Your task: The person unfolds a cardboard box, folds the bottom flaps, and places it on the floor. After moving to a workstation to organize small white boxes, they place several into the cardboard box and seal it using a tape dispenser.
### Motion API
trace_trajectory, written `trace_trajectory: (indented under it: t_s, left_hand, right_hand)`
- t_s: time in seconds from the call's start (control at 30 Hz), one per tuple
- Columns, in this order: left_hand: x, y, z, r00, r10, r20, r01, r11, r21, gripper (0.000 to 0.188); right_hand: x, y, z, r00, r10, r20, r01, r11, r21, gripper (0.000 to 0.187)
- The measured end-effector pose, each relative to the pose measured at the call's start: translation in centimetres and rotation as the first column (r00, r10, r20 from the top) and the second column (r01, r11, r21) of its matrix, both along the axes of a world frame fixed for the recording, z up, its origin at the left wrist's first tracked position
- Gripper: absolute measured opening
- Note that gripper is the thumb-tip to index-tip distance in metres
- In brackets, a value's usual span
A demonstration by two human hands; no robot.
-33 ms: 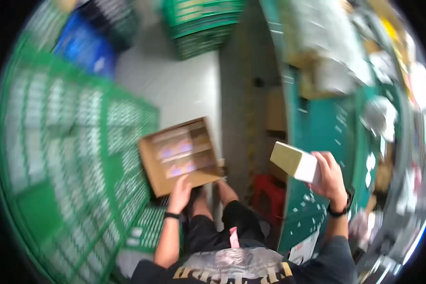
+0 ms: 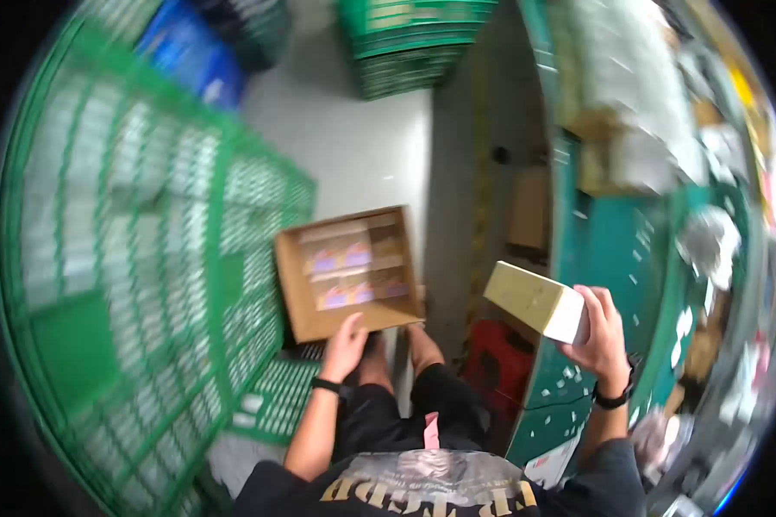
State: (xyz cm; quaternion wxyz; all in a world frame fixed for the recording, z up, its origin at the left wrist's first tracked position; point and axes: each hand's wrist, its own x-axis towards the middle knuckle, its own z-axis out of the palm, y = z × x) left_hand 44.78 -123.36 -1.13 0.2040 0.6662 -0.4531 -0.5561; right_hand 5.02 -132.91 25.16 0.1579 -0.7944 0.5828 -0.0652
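Observation:
An open cardboard box (image 2: 297, 293) sits in front of my knees, slightly turned. Inside it, small packages (image 2: 353, 295) with purple and orange colouring lie in rows, too blurred to make out further. My left hand (image 2: 345, 349) grips the near wall of this box, its thumb at the rim. Off to the right, my right hand (image 2: 597, 332) holds a small oblong carton (image 2: 526, 297) by its white end; the long side is pale yellow. The carton is in the air, apart from the cardboard box and beside the green worktop.
Green plastic crates (image 2: 224, 198) stand along my left, with more green crates (image 2: 414, 43) ahead. A blue crate (image 2: 190, 52) is at the far left. A green worktop (image 2: 603, 250) runs along my right, holding plastic-wrapped goods (image 2: 616, 77). Below its edge is a red stool (image 2: 496, 358).
The whole view has shifted, so the surroundings appear further right. The carton in my right hand has come somewhat nearer to the cardboard box. My left hand keeps its place at that box's near side.

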Motion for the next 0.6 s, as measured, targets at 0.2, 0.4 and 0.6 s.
trace_trajectory:
  t_s: [0.2, 0.4, 0.6]
  left_hand:
    - [2.0, 10.4, 0.4, 0.978, 0.208, 0.016, -0.206, 0.976, -0.076, 0.031]
    - [-0.2, 17.8, 2.7, 0.970, 0.240, -0.048, -0.234, 0.966, 0.110, 0.031]
    - [-4.0, 24.4, -1.4, 0.940, 0.340, -0.037, -0.330, 0.930, 0.163, 0.033]
  right_hand:
    - [22.7, -7.4, -18.8, 0.883, 0.354, 0.308, -0.440, 0.853, 0.281, 0.063]
    - [26.7, -10.3, -47.9, 0.858, 0.509, 0.065, -0.489, 0.774, 0.402, 0.049]
    - [21.1, -15.3, -59.9, 0.844, 0.453, -0.289, -0.364, 0.877, 0.314, 0.040]
